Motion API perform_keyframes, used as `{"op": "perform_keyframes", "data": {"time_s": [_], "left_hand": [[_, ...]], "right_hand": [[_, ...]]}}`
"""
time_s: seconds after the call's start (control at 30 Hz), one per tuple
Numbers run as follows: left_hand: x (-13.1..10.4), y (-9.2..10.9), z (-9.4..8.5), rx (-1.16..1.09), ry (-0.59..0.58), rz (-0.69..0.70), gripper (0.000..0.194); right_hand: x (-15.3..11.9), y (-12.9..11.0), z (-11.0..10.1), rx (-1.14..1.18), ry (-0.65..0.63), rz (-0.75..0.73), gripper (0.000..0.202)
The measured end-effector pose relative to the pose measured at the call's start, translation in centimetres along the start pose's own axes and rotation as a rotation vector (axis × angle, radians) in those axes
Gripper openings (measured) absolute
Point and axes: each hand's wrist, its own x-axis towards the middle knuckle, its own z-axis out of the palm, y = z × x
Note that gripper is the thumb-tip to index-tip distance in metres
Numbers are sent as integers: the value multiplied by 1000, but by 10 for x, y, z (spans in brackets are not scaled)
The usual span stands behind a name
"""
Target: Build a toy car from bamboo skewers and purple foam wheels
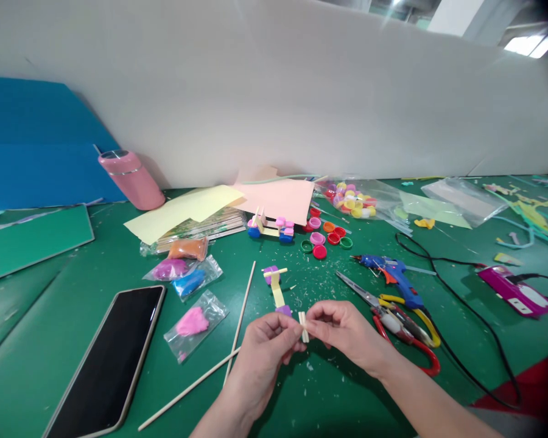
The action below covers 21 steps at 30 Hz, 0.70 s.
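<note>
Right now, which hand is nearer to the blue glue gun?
Right. The right hand is to the left of the blue glue gun and closer to the camera; the left hand is farther left.

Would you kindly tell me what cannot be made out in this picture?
- Short sticks: exact count; fingertips of the left hand and right hand cover parts, head view.
- Phone: near end partly cut off by the bottom edge, head view.
- Magenta device: markings too small, head view.
- Scraps: blurred, cut off by the right edge, head view.
</note>
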Motion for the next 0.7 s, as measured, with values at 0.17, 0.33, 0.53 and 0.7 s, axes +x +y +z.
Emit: {"op": "perform_keyframes", "data": {"time_s": [0.17,0.33,0.53,0.7], "left_hand": [[0,1,-1,-31,-42,19,15],[-2,2,-3,-174,-148,-20,14],[-2,2,-3,-268,-204,-26,11],[-3,3,-3,-278,-214,-40,11]], "right_hand": [[-4,3,-5,33,51,19,23],[-5,10,-10,133,242,-50,36],[3,18,-13,254,493,-173,27],[-2,12,-6,285,426,-210,33]]}}
